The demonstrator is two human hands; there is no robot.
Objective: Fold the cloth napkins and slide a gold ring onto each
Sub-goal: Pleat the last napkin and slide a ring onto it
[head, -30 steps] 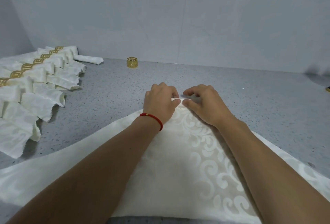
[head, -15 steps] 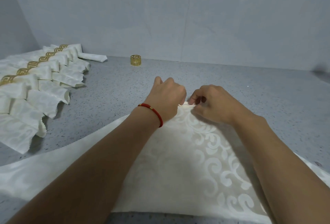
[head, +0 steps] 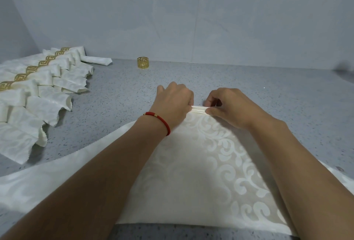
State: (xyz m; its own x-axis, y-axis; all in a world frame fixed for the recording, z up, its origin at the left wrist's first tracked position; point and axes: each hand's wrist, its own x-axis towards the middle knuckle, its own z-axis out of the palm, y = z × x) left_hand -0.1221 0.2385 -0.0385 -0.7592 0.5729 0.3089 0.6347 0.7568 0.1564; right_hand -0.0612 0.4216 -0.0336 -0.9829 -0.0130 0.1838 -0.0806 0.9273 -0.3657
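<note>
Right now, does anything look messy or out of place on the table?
One rolled napkin lies without a ring at the far end of the ringed napkins. A loose gold ring stands alone near the wall.

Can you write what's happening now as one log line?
step: rolling napkin far tip | left hand: pinching roll | right hand: pinching roll | loose gold ring: waiting

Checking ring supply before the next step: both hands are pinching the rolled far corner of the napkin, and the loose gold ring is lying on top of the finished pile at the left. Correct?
Not quite. The head view shows the loose gold ring standing alone on the grey counter by the back wall, apart from the finished pile. The rest holds: the left hand and right hand both pinch the napkin at its rolled far corner.
</note>
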